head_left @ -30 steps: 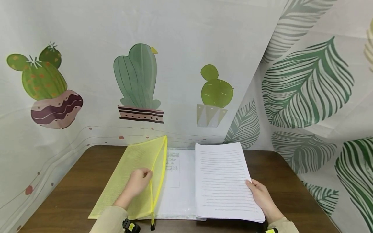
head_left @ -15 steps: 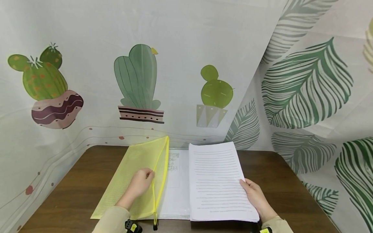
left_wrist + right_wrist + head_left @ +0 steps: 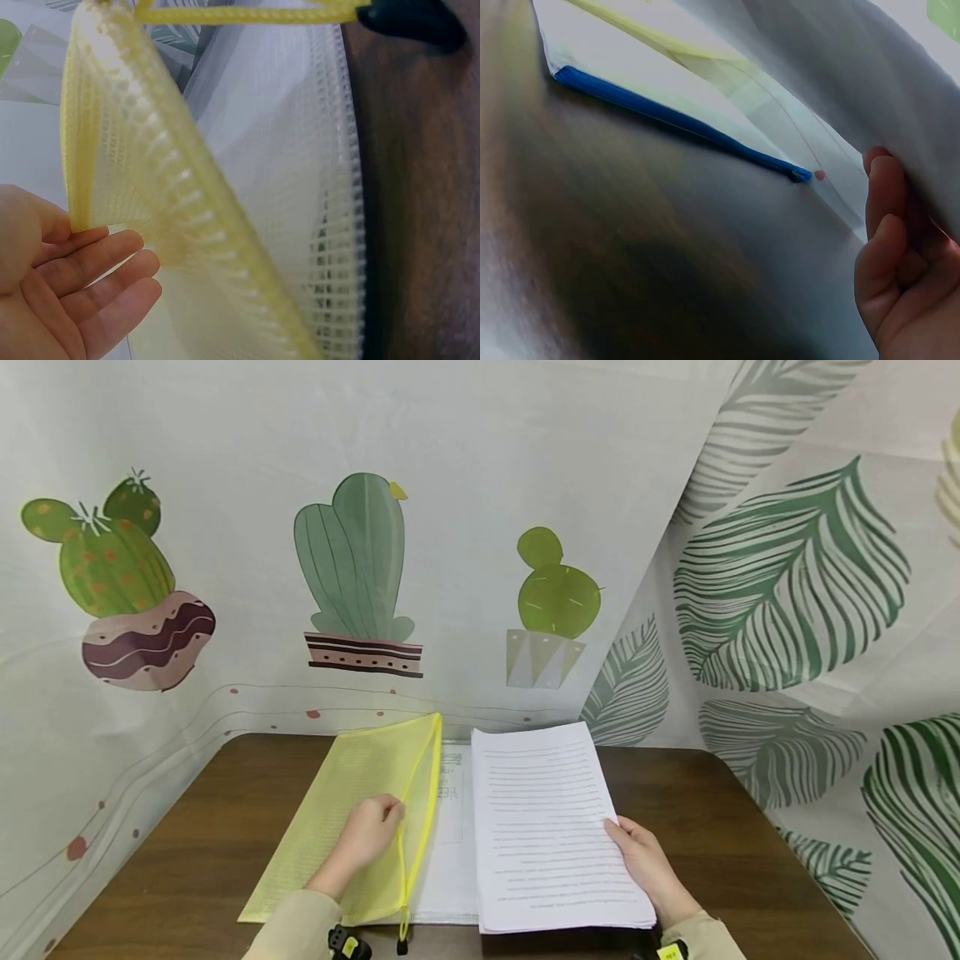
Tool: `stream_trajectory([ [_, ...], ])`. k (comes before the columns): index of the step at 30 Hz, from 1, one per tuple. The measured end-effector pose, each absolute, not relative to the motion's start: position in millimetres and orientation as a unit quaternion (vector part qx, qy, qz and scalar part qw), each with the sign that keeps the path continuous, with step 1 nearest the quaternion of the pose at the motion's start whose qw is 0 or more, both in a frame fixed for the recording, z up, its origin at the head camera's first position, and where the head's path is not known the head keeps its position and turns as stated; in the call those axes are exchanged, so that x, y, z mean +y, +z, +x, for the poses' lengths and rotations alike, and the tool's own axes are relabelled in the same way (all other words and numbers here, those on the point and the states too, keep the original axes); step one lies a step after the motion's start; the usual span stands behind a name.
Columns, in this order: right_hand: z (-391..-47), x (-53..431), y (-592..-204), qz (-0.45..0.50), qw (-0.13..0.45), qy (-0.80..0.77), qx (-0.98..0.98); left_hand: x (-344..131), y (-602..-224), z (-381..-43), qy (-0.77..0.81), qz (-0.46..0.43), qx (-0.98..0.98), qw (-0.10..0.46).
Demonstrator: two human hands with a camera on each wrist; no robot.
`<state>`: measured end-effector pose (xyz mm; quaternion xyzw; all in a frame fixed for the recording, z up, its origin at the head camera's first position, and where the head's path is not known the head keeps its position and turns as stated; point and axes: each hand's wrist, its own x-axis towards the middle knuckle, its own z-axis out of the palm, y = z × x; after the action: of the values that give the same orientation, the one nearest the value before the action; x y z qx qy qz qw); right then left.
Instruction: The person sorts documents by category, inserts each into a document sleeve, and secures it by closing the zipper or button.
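My left hand pinches the opening edge of a yellow mesh zip bag, lifting that edge so the mouth gapes to the right. In the left wrist view, thumb and index finger nip the yellow rim while the other fingers extend. The right hand grips the right edge of a thick stack of printed paper, thumb on top and fingers beneath. The stack is raised and tilted, its left edge near the bag's mouth. Underneath lies a clear mesh zip bag with a printed sheet inside, partly covered by both.
The brown wooden table extends to both sides. In the right wrist view, a blue zipper edge of the clear bag rests on it. A black-ended yellow zipper cord hangs at the near edge. A patterned curtain stands behind.
The right hand has carried the paper stack leftward, closer to the yellow bag and over more of the clear bag. The left hand and the bag's raised edge have shifted slightly right.
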<state>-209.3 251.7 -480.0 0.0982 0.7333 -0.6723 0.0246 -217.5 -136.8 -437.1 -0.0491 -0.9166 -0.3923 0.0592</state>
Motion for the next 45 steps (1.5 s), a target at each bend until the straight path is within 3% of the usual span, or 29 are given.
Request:
stream_trajectory([
  [24, -211.2, 230.6, -482.8, 0.026, 0.085, -0.697, 0.712, -127.7, -436.5, -217.2, -0.374, -0.070, -0.923, 0.059],
  [35, -209.9, 225.2, -476.5, 0.014, 0.069, -0.698, 0.712, -123.1, -436.3, -222.0, -0.303, -0.083, -0.946, 0.073],
  [45, -211.0, 225.6, -479.1, -0.007, 0.088, -0.685, 0.723, -122.3, -436.6, -223.6, -0.317, -0.079, -0.941, 0.084],
])
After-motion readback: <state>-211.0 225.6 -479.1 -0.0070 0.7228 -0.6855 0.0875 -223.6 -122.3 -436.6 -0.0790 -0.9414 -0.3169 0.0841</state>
